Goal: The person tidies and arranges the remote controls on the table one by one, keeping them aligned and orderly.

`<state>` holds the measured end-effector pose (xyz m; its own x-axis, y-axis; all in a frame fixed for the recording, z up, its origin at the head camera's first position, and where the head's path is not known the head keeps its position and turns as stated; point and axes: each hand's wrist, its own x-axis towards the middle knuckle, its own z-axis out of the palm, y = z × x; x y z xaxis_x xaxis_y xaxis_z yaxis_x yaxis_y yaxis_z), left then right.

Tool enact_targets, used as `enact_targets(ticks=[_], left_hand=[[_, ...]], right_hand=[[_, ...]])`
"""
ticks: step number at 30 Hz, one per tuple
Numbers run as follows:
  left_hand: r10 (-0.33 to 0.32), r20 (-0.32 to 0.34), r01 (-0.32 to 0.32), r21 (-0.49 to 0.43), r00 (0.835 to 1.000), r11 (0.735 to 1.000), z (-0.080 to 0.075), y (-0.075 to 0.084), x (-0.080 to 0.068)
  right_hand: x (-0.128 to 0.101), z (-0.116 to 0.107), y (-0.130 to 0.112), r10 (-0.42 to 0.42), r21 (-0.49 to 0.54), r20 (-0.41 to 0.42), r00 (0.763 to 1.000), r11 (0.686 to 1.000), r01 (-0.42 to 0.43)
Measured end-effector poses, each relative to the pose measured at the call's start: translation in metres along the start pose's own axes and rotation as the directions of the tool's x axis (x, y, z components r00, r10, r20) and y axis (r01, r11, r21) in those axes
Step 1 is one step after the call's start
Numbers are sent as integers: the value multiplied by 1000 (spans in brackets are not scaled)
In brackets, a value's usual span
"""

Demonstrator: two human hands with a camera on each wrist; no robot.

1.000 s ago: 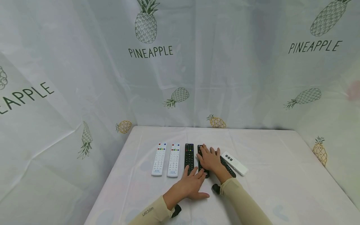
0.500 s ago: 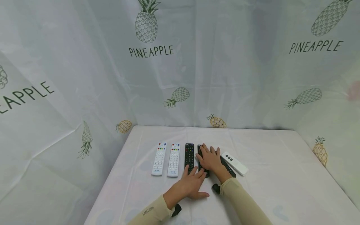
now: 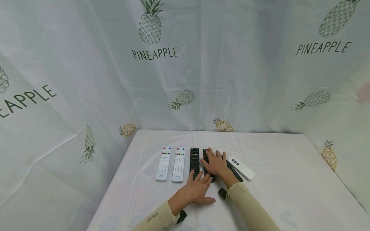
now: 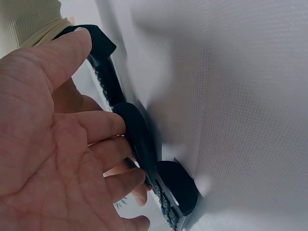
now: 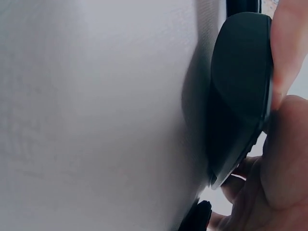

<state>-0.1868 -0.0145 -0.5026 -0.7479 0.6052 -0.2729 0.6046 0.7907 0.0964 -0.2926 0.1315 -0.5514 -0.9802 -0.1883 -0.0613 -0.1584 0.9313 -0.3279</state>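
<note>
Here, on the desk, draped in a pale cloth, a row of remotes lies before me, each laid lengthwise away from me.

Item one: first white remote, leftmost, coloured buttons at its far end.

Item two: second white remote, just beside the first, same pattern.

Item three: first black remote. My left hand lies flat on the cloth, fingers straight and relaxed, gripping nothing; its fingertips touch this remote's near end.

Item four: second black remote, just beside the third item. My right hand lies over it, palm down. In the right wrist view my fingers curl against the rounded near end of this remote, so the hand is clamped on it while it rests on the desk.

Item five: third black remote, angled, its near end showing to the right of my right wrist; the rest is hidden under my hand.

Item six: small white remote, angled, just beside item five, on the right end of the row.

Surroundings: a curtain printed with pineapples and the word PINEAPPLE hangs behind the desk and to both sides. Both my sleeves are beige.
</note>
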Motion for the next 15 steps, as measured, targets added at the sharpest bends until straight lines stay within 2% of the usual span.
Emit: enact_targets(ticks=[15], left_hand=[[1,-5,-1,-13,1000,1000,3,-1,2]], right_hand=[[-2,-2,-5,36,-23,23,999,999,-35]])
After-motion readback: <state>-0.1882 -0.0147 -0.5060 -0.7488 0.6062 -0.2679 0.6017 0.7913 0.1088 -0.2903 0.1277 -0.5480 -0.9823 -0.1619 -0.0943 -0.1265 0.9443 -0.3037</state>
